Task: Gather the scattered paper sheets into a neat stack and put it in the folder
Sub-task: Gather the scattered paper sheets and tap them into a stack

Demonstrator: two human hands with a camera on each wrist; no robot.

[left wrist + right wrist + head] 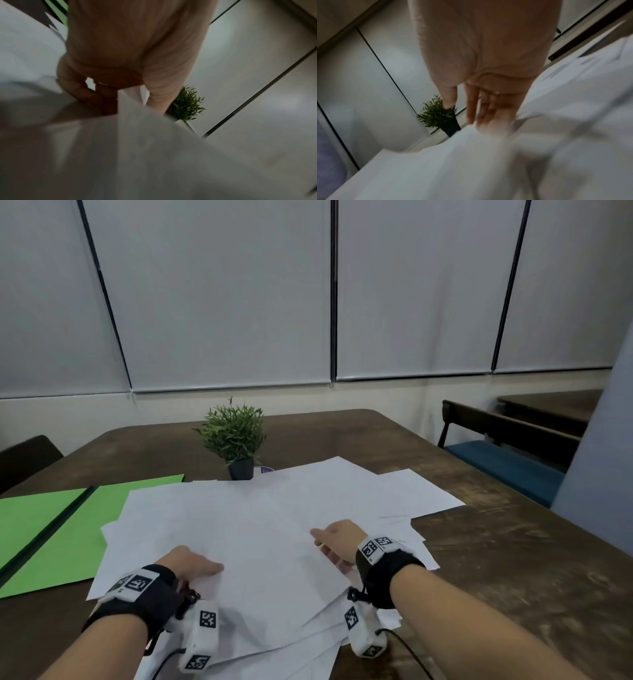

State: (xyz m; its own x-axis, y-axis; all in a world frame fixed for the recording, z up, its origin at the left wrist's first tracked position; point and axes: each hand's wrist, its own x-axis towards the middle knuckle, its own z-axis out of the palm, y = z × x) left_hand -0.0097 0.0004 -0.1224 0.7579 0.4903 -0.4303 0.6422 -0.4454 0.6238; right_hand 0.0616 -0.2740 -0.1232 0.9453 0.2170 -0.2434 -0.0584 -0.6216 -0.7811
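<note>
Several white paper sheets (267,525) lie fanned and overlapping across the middle of the wooden table (513,577). An open green folder (51,525) lies flat to their left, partly under them. My left hand (191,565) is at the pile's near left. In the left wrist view, the left hand (120,83) has curled fingers and a thumb pinching the sheets (154,148). My right hand (334,542) lies on the pile's right side. In the right wrist view, the right hand (471,102) has straight fingers. The thumb is held apart, and a lifted sheet (471,162) hides the fingertips.
A small potted plant (234,436) stands just behind the sheets. A blue-cushioned bench (496,460) is beyond the table's right edge, and a dark chair (24,457) is at the far left. Bare wood shows on the table's right side.
</note>
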